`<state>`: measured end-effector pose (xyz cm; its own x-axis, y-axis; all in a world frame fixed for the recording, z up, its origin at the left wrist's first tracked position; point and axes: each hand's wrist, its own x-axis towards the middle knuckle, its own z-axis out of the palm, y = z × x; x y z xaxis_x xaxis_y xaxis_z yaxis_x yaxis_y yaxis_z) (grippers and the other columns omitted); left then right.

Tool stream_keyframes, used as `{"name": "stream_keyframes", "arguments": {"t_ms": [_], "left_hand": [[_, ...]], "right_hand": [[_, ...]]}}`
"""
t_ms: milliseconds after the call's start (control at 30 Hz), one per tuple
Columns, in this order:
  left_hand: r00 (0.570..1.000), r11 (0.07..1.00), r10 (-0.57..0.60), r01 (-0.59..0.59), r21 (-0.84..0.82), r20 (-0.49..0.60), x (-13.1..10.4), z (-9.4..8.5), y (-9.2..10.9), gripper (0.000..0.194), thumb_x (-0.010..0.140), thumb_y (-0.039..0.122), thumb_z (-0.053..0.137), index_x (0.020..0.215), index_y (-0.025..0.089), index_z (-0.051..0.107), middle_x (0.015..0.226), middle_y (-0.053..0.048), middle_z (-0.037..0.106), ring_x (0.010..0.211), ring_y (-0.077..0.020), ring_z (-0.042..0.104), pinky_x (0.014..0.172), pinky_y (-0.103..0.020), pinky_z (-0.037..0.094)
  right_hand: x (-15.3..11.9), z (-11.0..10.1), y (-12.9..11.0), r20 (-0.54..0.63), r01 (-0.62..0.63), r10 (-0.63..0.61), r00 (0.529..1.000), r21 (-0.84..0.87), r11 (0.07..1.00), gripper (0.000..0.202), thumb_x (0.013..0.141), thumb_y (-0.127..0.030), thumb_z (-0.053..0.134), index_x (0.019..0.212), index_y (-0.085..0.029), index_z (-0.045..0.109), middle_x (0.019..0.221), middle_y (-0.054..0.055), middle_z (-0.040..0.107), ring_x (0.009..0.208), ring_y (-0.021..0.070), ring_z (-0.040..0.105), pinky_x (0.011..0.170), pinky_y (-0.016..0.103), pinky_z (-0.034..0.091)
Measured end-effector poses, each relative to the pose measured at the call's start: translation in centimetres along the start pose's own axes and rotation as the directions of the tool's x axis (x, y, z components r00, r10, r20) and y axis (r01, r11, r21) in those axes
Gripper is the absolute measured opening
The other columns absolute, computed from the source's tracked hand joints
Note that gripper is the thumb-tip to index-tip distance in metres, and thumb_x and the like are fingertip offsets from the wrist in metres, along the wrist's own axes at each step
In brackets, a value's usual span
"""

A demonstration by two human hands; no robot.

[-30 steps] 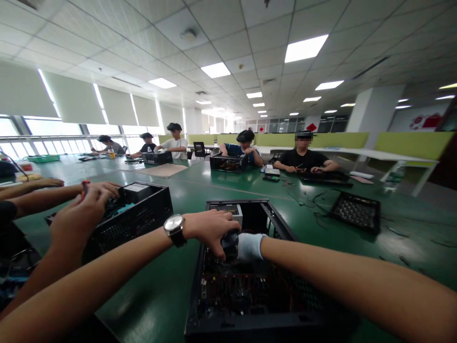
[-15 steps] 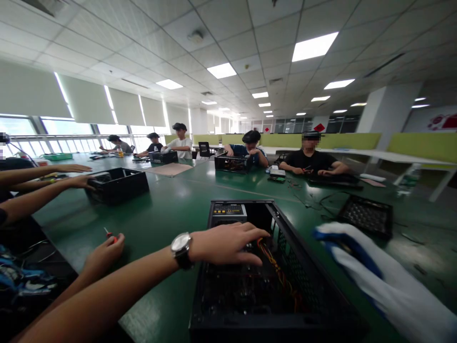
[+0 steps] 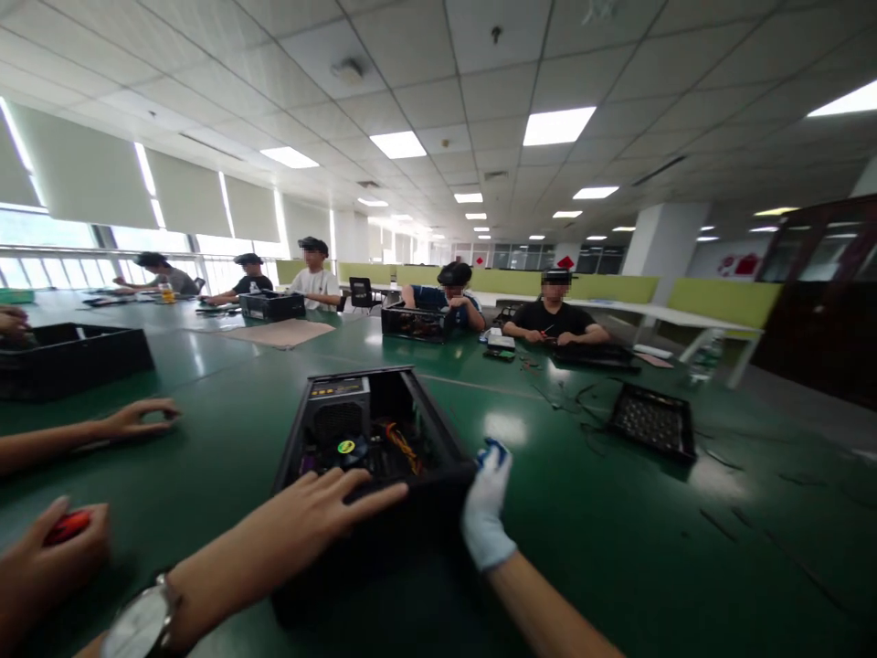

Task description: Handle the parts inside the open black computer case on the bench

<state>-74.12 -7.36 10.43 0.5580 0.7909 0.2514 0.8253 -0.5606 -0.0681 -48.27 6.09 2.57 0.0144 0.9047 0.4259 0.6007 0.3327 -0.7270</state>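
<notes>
Meanwhile, the left hand (image 3: 308,516), fingers spread and clamped on nothing, lay flat across the near edge of an open computer case (image 3: 374,457) standing on the green counter (image 3: 589,512). At the case's right near corner the white-gloved right hand (image 3: 486,512) pressed against the rim, its grip loosely apart. Beside them, a co-worker's hand (image 3: 47,557) clutched a red-handled tool (image 3: 67,525).

Left hand (image 3: 301,512) bare, forearm unsleeved, silver-cased wristwatch (image 3: 141,626) at lower left; right hand (image 3: 486,512) in white glove with blue fingertips.
</notes>
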Motion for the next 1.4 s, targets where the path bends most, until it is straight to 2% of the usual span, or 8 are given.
{"name": "stream_keyframes", "arguments": {"t_ms": [133, 267, 500, 600, 733, 867, 1067, 1400], "left_hand": [[0.941, 0.960, -0.181, 0.232, 0.155, -0.287, 0.6, 0.5, -6.4, 0.073, 0.092, 0.006, 0.044, 0.156, 0.039, 0.035, 0.154, -0.008, 0.046, 0.138, -0.0340, 0.047, 0.110, -0.058, 0.042], [0.909, 0.976, -0.220, 0.203, -0.083, -0.355, 1.5, 2.3, -4.6, 0.051, 0.100, 0.021, 0.045, 0.150, 0.032, 0.044, 0.148, -0.007, 0.051, 0.137, -0.0275, 0.047, 0.115, -0.050, 0.041], [0.871, 0.730, -0.457, 0.250, -0.636, -0.182, 5.9, 13.4, 0.0, 0.038, 0.099, 0.024, 0.045, 0.136, 0.026, 0.052, 0.136, -0.008, 0.058, 0.122, -0.0235, 0.058, 0.107, -0.043, 0.049], [0.874, 0.623, -0.477, 0.259, -0.738, -0.096, 9.2, 16.3, 1.7, 0.035, 0.097, 0.023, 0.047, 0.131, 0.024, 0.054, 0.128, -0.009, 0.062, 0.115, -0.0233, 0.062, 0.100, -0.040, 0.053], [0.926, 0.683, -0.366, 0.198, -0.703, -0.095, 11.7, 16.6, 4.5, 0.034, 0.096, 0.018, 0.046, 0.127, 0.025, 0.057, 0.125, -0.007, 0.063, 0.115, -0.0227, 0.060, 0.102, -0.040, 0.051], [0.976, 0.823, -0.207, 0.132, -0.553, -0.075, 11.0, 15.5, 5.9, 0.040, 0.094, 0.012, 0.046, 0.128, 0.028, 0.058, 0.128, -0.006, 0.061, 0.119, -0.0240, 0.055, 0.106, -0.043, 0.046], [0.978, 0.813, -0.207, 0.181, -0.554, 0.014, 10.0, 14.6, 5.9, 0.043, 0.093, 0.011, 0.048, 0.131, 0.028, 0.055, 0.130, -0.004, 0.059, 0.116, -0.0214, 0.054, 0.102, -0.039, 0.047], [0.988, 0.844, -0.152, 0.111, -0.525, -0.036, 9.9, 15.1, 5.8, 0.042, 0.093, 0.008, 0.049, 0.129, 0.027, 0.056, 0.128, -0.003, 0.061, 0.117, -0.0210, 0.053, 0.102, -0.038, 0.045]], "right_hand": [[7.0, 10.1, -7.2, 0.132, -0.070, 0.066, 0.989, 0.031, 0.997, 0.050, 0.102, -0.024, 0.008, 0.141, -0.014, 0.038, 0.126, 0.021, 0.061, 0.117, 0.0281, 0.056, 0.098, 0.044, 0.046], [6.4, 13.2, -9.1, 0.363, -0.015, -0.026, 0.931, 0.109, 0.994, 0.030, 0.102, -0.027, 0.035, 0.124, -0.021, 0.054, 0.117, 0.011, 0.069, 0.103, 0.0227, 0.064, 0.091, 0.035, 0.051], [-2.7, 2.5, 1.8, 0.479, 0.101, -0.121, 0.869, 0.067, 0.993, 0.053, 0.098, -0.023, 0.039, 0.151, -0.019, 0.043, 0.133, 0.013, 0.066, 0.118, 0.0247, 0.064, 0.106, 0.040, 0.047], [-5.0, -2.6, 6.6, 0.589, 0.287, -0.225, 0.776, -0.011, 0.958, 0.055, 0.095, -0.020, 0.039, 0.150, -0.025, 0.049, 0.148, 0.008, 0.057, 0.136, 0.0267, 0.052, 0.118, 0.047, 0.037], [-5.9, -5.0, 8.8, 0.689, 0.427, -0.215, 0.692, -0.151, 0.891, 0.056, 0.091, -0.022, 0.048, 0.145, -0.036, 0.055, 0.147, 0.007, 0.057, 0.136, 0.0371, 0.051, 0.115, 0.064, 0.037], [-6.0, -4.4, 7.3, 0.674, 0.391, -0.077, 0.735, -0.328, 0.860, 0.053, 0.093, -0.035, 0.052, 0.146, -0.034, 0.055, 0.150, 0.016, 0.051, 0.137, 0.0482, 0.044, 0.107, 0.075, 0.037], [-5.7, -5.0, 5.0, 0.687, 0.327, 0.009, 0.727, -0.357, 0.875, 0.056, 0.098, -0.042, 0.045, 0.152, -0.027, 0.048, 0.156, 0.020, 0.043, 0.142, 0.0466, 0.038, 0.110, 0.072, 0.035], [-6.3, -5.0, 6.2, 0.618, 0.346, -0.128, 0.776, -0.247, 0.905, 0.056, 0.094, -0.034, 0.050, 0.150, -0.028, 0.048, 0.145, 0.015, 0.054, 0.135, 0.0370, 0.051, 0.113, 0.058, 0.041]]}}
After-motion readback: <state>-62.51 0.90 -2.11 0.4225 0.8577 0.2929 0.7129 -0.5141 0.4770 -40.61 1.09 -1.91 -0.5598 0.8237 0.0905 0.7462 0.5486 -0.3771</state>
